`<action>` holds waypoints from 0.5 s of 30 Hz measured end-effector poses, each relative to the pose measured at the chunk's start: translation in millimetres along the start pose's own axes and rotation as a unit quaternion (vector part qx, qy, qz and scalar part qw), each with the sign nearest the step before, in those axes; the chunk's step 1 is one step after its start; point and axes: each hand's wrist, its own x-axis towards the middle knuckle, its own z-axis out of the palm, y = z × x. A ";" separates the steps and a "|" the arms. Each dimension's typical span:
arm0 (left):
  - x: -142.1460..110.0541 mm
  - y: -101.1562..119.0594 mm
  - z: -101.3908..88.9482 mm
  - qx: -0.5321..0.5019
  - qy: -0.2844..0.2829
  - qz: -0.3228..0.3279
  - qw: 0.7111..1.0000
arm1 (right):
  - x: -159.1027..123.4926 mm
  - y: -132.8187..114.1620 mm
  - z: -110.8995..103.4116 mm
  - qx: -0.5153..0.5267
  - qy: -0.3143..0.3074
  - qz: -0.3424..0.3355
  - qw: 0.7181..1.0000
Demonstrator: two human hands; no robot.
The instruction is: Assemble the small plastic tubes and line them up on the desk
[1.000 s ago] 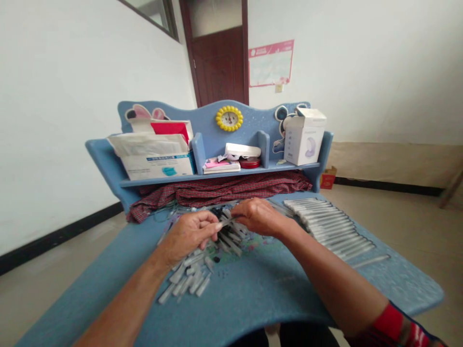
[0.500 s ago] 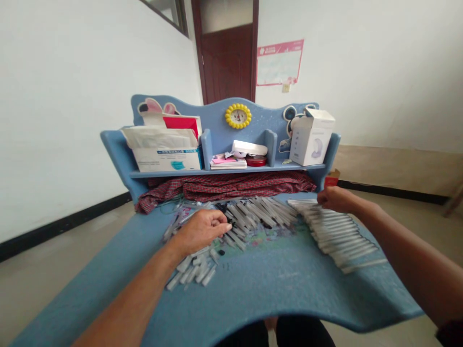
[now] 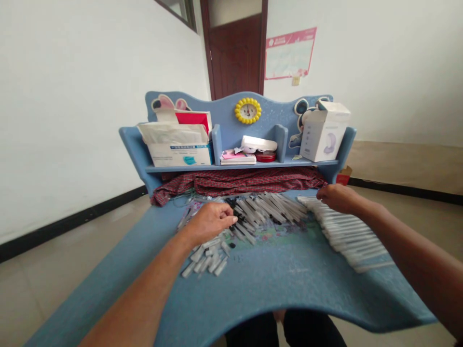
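Observation:
My left hand rests on a loose heap of grey pen barrels in the middle of the blue desk. Its fingers are curled in a pinch on one small grey piece from the heap. Short grey caps lie scattered just below that hand. My right hand lies at the far end of a neat row of finished grey pens on the right. Its fingers are curled down on the top of the row; what they hold, if anything, is hidden.
A red checked cloth lies under the desk's shelf. The shelf carries a box of masks, papers, a red tin and a white carton. A small yellow clock sits on the backboard. A brown door is behind.
A second ago both hands met over the heap on one pen. My right hand has since moved right to the far end of the pen row. The view has shifted left.

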 end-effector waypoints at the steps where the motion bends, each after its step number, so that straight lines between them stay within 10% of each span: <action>1: 0.2 -1.8 -0.3 0.008 0.002 0.004 1.000 | -0.7 -12.3 -5.1 0.001 -0.004 -0.020 1.000; 7: 1.3 -9.6 -0.6 0.057 0.005 0.032 0.998 | -6.0 -104.9 -28.4 0.040 -0.010 -0.128 0.991; 15: -1.8 -7.5 -2.9 0.103 0.003 0.032 0.994 | 4.3 -161.5 -23.8 -0.050 -0.046 -0.041 0.997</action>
